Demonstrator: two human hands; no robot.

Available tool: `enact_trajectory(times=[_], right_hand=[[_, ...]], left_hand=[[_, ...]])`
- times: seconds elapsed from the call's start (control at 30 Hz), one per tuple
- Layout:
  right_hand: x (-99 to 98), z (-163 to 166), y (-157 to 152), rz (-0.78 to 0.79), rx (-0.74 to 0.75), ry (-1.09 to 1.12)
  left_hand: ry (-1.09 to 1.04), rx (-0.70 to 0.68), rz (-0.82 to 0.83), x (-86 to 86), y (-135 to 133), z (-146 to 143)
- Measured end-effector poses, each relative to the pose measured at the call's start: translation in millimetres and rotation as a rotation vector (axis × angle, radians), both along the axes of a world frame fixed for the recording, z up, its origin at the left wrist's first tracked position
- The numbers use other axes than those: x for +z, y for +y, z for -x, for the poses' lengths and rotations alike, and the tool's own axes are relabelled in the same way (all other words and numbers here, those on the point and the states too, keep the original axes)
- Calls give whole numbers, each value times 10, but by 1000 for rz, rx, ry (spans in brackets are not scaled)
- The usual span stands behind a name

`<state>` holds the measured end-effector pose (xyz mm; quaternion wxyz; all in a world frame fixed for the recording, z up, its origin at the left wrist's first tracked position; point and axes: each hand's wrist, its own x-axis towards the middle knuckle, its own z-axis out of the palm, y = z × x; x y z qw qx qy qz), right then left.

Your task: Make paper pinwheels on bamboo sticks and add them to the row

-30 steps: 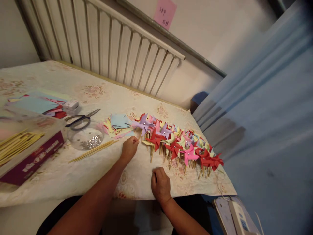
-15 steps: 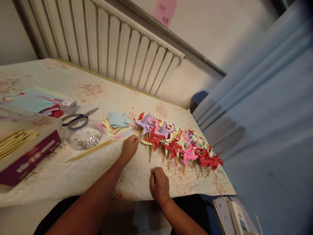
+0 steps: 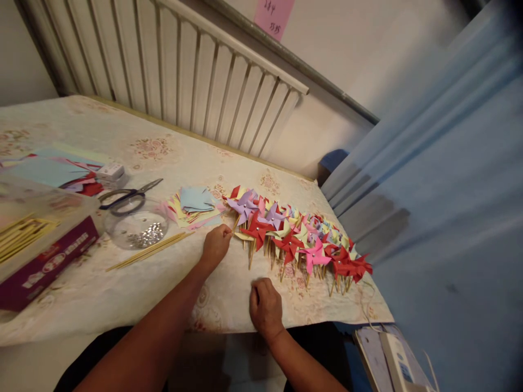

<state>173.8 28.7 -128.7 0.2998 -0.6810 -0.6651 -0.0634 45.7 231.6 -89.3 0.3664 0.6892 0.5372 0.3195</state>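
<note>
My left hand (image 3: 216, 244) is closed in a pinch at the left edge of a cluster of paper pinwheels (image 3: 290, 245). Its fingertips meet the lower end of a pinwheel's wooden stick, under a purple pinwheel (image 3: 243, 206); a pale yellow blade lies beside them. My right hand (image 3: 266, 308) rests on the table near its front edge, curled into a loose fist with nothing showing in it. The pinwheels lie in overlapping rows, in red, pink, purple, yellow and blue, each on a stick. Left of my left hand lie several bare wooden sticks (image 3: 149, 252).
Cut paper squares (image 3: 196, 199) lie behind the sticks. Further left are a clear dish (image 3: 112, 231) of metal fasteners, scissors (image 3: 131, 197), a small white box (image 3: 110, 172), paper sheets (image 3: 44, 170) and a plastic box (image 3: 77, 245) with sticks. A blue curtain (image 3: 441, 179) borders the right side.
Both hands keep practically the same place and pose. The view has shifted very slightly; the pinwheels stay where they were.
</note>
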Motion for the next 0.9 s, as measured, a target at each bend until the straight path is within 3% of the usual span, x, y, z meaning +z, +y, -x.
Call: enact_trajectory(times=[0.9], right_hand=[[21, 17, -7, 9, -21, -17]], left_hand=[[135, -39, -60, -36, -3, -20]])
